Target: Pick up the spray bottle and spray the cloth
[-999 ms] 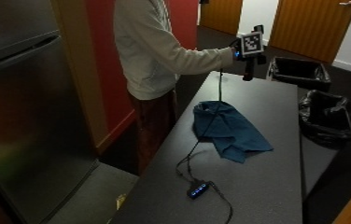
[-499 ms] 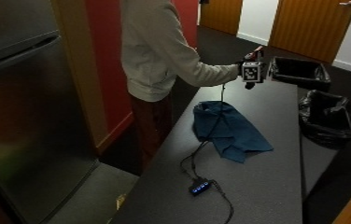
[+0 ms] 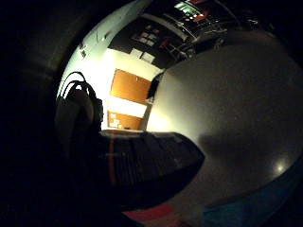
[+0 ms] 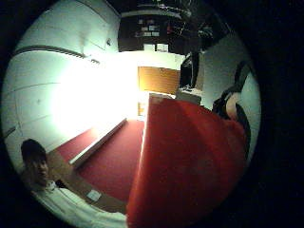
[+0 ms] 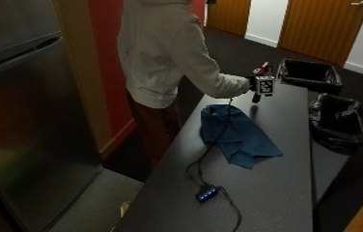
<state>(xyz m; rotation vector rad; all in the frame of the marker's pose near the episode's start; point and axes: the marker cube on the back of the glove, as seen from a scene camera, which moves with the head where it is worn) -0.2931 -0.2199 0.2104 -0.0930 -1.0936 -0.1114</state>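
A person in a light hooded top stands at the far side of a dark grey table and holds the gloved right hand out over it, above the table surface. In this hand there is a bottle with a red top; only this red part and a small dark piece under the hand can be seen in the outside view. The red part fills much of the thumb side palm view, so the bottle is close against the palm, and a dark rounded shape close to the palm shows in the little finger side view. The fingers are hidden, but the hand seems to grasp the bottle, which is lifted off the table. A blue cloth lies crumpled on the table, below and a little nearer than the hand, not touching it. A corner of the cloth shows also in the little finger side view. Two black bins stand beside the table at its far side. A tall steel fridge stands near the person.
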